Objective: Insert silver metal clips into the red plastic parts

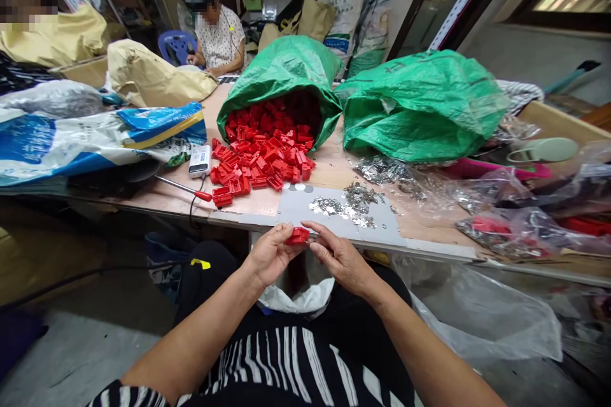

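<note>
Probably the main risk, we judge, is the red part (300,236) slipping: we see it pinched near the fingertips, so an off-centre push from the right hand (341,257) could tip it out towards the white bag (312,297) at its 6 o'clock. Left hand (268,256): thumb and fingers clamped on the part. Right hand: fingertips at the part's 3 o'clock end; whether they pinch anything, we cannot tell. Position: part at the left hand's 2 o'clock, the right's 10 o'clock; red pile (267,158) at the left's 12.
</note>
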